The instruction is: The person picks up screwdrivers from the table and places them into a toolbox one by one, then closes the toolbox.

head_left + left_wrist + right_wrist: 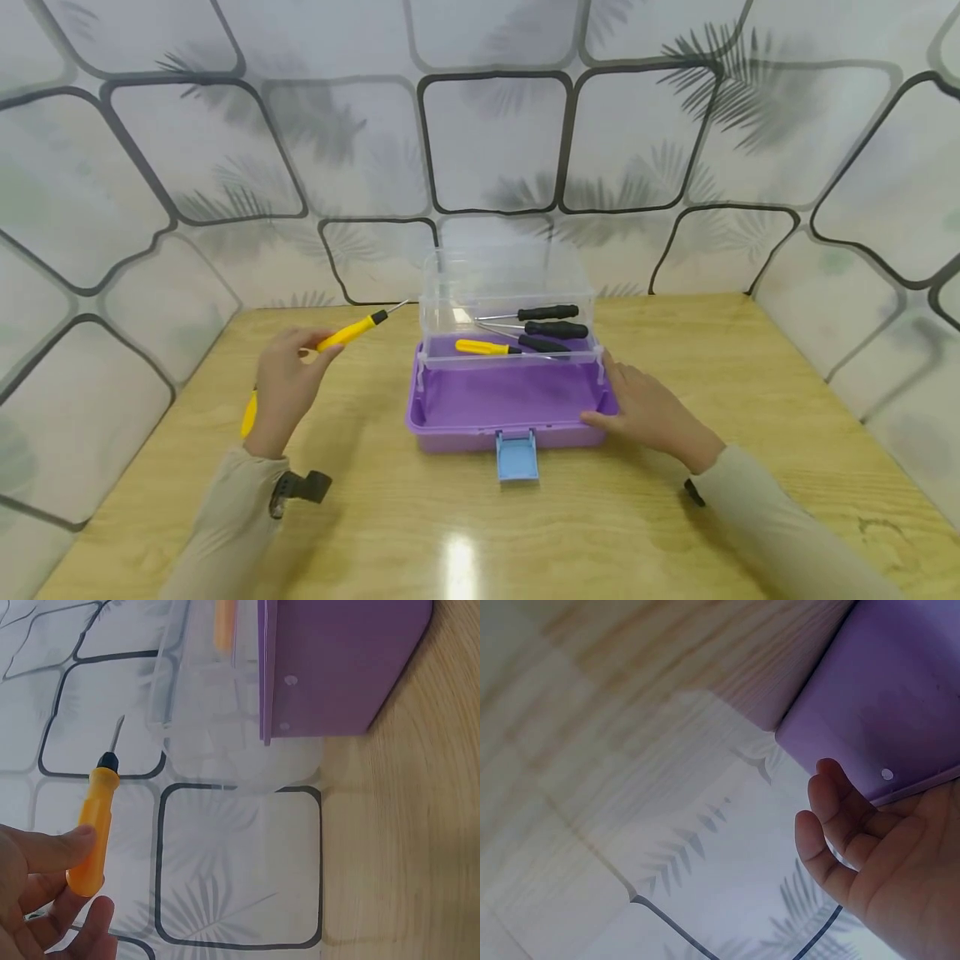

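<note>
In the head view my left hand (288,383) pinches a yellow screwdriver (348,333) by its handle, between thumb and fingers. Its black collar and thin metal shaft point up and to the right; the left wrist view shows the same screwdriver (94,832) clear of the box. My right hand (648,417) rests at the right side of a purple toolbox (513,396), its thumb over the front right rim. Its fingers look loosely bent beside the purple wall (900,697) in the right wrist view. The box's clear lid (506,275) stands raised.
Black-handled screwdrivers (555,330) and a yellow-handled screwdriver (483,347) lie in the clear upper tray at the back of the box. A blue latch (517,458) hangs down in front. Another yellow object (249,415) lies partly hidden behind my left wrist on the wooden table (420,533).
</note>
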`<act>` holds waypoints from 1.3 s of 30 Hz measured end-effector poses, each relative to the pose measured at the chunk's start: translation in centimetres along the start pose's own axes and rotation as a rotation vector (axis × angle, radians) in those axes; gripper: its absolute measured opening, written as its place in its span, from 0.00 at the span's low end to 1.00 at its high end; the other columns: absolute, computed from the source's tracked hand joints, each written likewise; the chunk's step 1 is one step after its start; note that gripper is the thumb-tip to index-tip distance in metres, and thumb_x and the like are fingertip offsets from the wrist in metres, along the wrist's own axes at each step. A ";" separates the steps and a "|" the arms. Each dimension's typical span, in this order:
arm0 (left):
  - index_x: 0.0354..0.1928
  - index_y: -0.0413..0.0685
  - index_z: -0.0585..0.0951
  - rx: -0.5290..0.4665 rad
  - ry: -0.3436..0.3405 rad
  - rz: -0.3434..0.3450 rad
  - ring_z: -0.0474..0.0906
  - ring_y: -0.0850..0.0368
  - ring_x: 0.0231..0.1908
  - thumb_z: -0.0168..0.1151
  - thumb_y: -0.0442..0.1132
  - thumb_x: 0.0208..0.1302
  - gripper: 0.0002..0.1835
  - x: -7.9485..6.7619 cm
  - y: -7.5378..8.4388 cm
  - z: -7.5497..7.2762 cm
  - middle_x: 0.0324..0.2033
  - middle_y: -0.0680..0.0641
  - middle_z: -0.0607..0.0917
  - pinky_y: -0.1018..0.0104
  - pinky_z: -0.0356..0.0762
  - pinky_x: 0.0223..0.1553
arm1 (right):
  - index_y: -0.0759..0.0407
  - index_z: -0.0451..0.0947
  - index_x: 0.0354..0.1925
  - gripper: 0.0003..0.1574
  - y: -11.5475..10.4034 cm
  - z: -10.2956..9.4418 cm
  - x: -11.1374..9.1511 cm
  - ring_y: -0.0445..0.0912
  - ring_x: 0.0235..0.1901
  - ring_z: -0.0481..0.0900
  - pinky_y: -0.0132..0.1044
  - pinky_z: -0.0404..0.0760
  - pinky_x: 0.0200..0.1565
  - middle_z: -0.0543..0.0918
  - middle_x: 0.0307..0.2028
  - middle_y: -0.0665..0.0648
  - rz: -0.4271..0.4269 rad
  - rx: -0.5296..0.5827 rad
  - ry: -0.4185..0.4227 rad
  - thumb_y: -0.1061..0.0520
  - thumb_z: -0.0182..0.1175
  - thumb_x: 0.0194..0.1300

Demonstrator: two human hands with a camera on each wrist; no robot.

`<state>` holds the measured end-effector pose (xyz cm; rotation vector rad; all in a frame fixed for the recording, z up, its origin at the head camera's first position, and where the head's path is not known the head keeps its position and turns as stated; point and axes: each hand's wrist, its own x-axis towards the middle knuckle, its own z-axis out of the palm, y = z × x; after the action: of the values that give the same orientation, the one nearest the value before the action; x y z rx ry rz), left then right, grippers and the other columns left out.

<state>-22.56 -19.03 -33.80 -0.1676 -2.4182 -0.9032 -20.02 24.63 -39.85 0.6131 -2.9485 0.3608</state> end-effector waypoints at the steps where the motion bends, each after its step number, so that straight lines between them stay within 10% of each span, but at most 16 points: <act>1: 0.42 0.35 0.84 -0.011 -0.011 0.010 0.77 0.43 0.36 0.66 0.33 0.57 0.12 0.1 0.2 0.2 0.35 0.36 0.84 0.54 0.75 0.39 | 0.77 0.46 0.69 0.65 0.0 0.0 0.0 0.61 0.50 0.76 0.54 0.74 0.54 0.76 0.51 0.71 -0.003 -0.002 0.001 0.30 0.58 0.57; 39: 0.42 0.46 0.85 0.128 -0.327 0.073 0.80 0.48 0.41 0.67 0.42 0.57 0.12 3.8 5.0 8.0 0.40 0.44 0.84 0.56 0.78 0.40 | 0.77 0.41 0.69 0.65 0.4 -0.2 0.4 0.67 0.60 0.67 0.58 0.67 0.61 0.67 0.61 0.76 0.016 0.013 -0.072 0.31 0.55 0.59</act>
<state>-27.87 -10.39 -33.89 -0.3784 -2.7407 -0.7316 -20.49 24.90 -39.63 0.6171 -3.0238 0.3678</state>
